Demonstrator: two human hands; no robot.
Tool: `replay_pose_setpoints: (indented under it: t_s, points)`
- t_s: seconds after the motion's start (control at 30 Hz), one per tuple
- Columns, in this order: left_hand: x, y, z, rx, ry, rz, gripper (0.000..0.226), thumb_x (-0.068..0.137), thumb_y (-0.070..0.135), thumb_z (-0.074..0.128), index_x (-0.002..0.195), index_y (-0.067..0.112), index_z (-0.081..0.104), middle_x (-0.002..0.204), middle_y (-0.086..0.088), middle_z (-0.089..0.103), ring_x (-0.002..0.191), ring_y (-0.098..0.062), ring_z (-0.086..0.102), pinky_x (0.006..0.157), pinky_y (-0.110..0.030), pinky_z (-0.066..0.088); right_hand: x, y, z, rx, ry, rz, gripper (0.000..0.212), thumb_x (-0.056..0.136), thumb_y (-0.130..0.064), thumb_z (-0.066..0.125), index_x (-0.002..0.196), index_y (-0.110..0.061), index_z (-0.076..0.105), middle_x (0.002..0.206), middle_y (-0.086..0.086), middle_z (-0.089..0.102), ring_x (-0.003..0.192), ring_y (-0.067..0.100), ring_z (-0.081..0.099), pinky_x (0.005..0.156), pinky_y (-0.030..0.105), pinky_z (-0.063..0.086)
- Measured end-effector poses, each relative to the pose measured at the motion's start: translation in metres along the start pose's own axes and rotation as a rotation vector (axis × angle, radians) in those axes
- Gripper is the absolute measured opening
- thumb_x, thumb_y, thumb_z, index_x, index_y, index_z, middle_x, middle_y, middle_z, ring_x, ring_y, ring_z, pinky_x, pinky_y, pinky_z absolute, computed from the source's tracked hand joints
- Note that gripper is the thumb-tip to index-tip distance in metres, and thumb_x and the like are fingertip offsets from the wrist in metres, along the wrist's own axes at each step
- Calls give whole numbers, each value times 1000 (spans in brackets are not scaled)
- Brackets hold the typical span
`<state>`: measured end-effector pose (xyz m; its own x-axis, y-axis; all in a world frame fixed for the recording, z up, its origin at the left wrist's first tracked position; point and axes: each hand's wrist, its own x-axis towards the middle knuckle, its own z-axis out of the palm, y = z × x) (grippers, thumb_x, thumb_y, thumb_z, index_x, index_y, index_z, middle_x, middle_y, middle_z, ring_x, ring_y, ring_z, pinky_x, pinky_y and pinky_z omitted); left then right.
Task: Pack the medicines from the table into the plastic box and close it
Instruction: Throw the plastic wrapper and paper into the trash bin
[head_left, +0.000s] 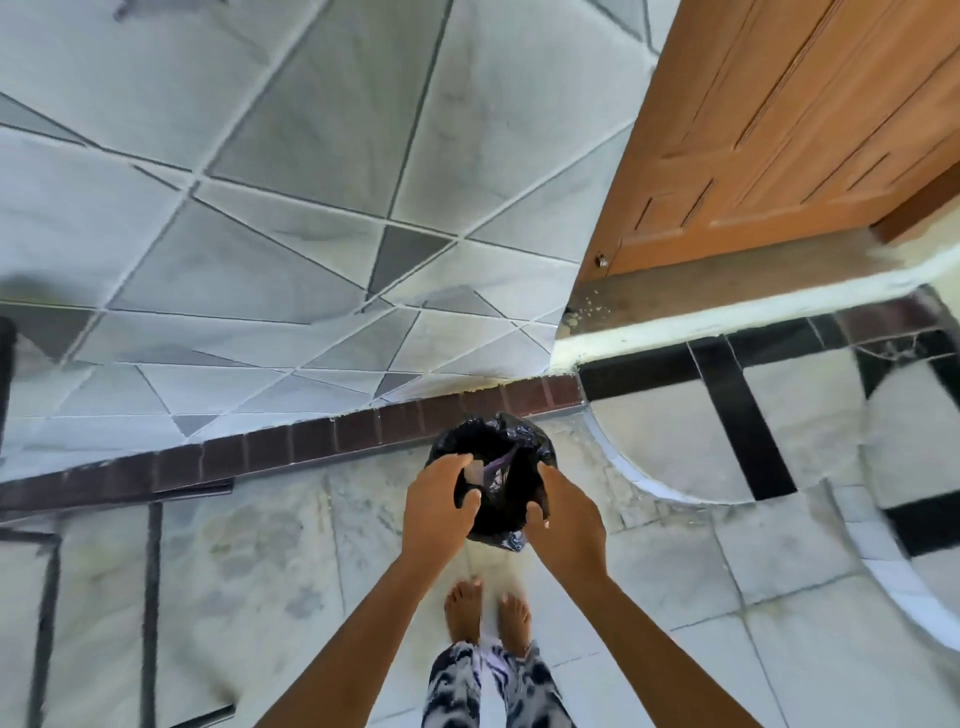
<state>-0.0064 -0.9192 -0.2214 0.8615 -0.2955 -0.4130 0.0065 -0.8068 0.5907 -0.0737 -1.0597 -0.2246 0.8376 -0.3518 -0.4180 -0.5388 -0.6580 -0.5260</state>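
A black plastic bag (501, 483) hangs open between both hands, above the tiled floor. My left hand (439, 501) grips its left rim, thumb on the near side. My right hand (563, 512) holds the right rim. Inside the bag's mouth a pale packet and something purple (491, 467) show; what they are I cannot tell. No table, medicines or plastic box appear in view.
A grey tiled wall (311, 234) with a brown brick skirting (311, 441) rises ahead. A wooden door (779, 130) stands at the upper right over a raised threshold (727, 306). My bare feet (488, 618) stand on the pale floor tiles.
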Motion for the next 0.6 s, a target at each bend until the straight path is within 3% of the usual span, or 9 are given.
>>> replay_pose_setpoints:
  t_s: [0.13, 0.2, 0.3, 0.47, 0.6]
  points:
    - [-81, 30, -47, 50, 58, 25, 71, 75, 50, 30, 133, 15, 49, 139, -5, 52, 130, -25, 46, 109, -34, 32, -71, -25, -55, 14, 108, -175, 51, 86, -16, 56, 134, -6, 43, 136, 14, 52, 126, 29, 49, 105, 44, 42]
    - [-120, 40, -60, 79, 130, 38, 57, 85, 40, 44, 137, 17, 44, 144, -4, 46, 135, -22, 40, 112, -32, 27, -98, -25, -71, -5, 175, -276, 51, 82, -16, 61, 130, -3, 48, 129, 18, 57, 121, 34, 54, 102, 48, 44]
    - [-180, 47, -64, 76, 324, 25, 49, 90, 25, 54, 137, 18, 44, 146, -3, 43, 137, -20, 37, 114, -30, 24, -138, -25, -88, -43, 191, -370, 53, 83, -24, 52, 131, -4, 46, 134, 16, 54, 127, 34, 48, 107, 47, 38]
    - [-264, 47, -64, 55, 552, -74, 55, 88, 26, 58, 139, 17, 40, 147, -5, 43, 138, -23, 38, 114, -33, 27, -189, -40, -92, -90, 181, -574, 59, 80, -30, 44, 134, -7, 43, 140, 12, 48, 133, 32, 40, 109, 47, 31]
    - [-329, 31, -78, 89, 707, -194, 65, 89, 34, 56, 145, 19, 28, 152, -1, 34, 141, -19, 31, 116, -32, 23, -229, -76, -76, -104, 122, -816, 61, 83, -30, 49, 138, -8, 36, 145, 12, 42, 135, 31, 37, 112, 44, 26]
